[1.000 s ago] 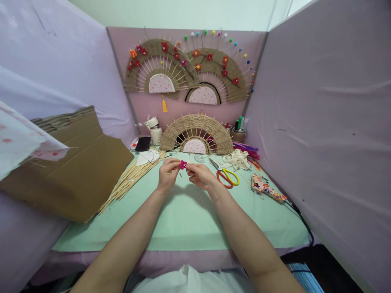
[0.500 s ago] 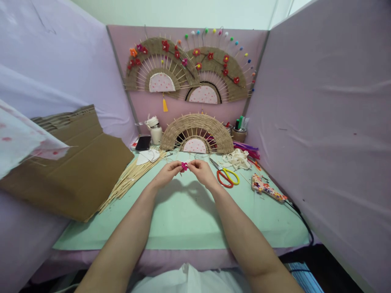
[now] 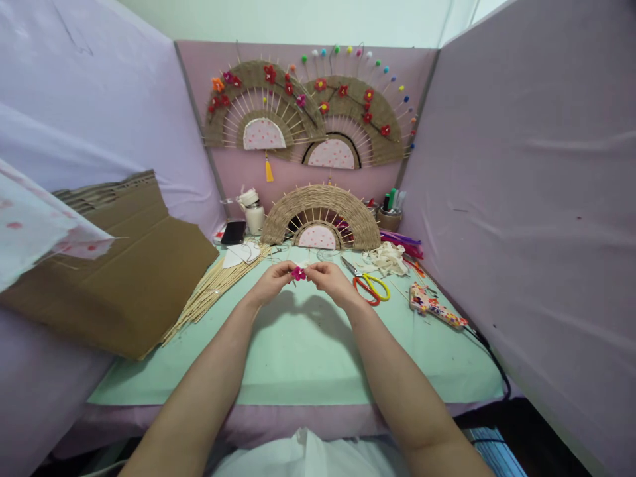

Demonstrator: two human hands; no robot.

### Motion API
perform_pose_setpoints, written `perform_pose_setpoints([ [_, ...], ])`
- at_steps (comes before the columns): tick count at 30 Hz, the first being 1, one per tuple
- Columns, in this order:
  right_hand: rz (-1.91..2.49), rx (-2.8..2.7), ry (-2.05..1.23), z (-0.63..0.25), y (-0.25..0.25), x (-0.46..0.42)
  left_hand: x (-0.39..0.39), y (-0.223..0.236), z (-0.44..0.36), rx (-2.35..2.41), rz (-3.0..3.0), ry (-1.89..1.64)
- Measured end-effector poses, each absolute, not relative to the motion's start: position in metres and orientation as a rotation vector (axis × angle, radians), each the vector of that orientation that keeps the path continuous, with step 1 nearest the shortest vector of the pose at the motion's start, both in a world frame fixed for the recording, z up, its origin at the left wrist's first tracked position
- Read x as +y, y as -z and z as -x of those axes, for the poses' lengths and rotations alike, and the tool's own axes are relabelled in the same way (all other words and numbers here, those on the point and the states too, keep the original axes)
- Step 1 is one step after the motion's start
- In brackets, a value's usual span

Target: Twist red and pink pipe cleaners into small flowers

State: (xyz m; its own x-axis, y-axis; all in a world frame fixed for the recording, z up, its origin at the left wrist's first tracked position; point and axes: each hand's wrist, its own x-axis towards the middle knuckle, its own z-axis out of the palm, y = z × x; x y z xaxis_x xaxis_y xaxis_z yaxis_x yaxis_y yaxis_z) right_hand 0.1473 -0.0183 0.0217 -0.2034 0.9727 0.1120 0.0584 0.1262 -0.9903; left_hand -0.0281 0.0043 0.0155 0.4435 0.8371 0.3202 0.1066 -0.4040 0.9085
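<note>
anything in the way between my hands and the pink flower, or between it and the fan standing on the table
Nothing separates the pink flower from the left hand or right hand; both hold it. Toward the woven fan, only small bits, too tiny to identify, lie on the tabletop.

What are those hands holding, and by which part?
A small magenta flower: the left hand pinches its left edge, and the right hand its right edge, both with fingertips.
</note>
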Motion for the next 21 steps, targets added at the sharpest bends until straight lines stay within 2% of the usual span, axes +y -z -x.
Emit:
perform_pose_setpoints([
  [21,1.024,-1.251,-1.378,-0.1440,-0.0200,-0.0174,0.0027,-0.0154,0.0226,0.839,-1.891,-1.165],
])
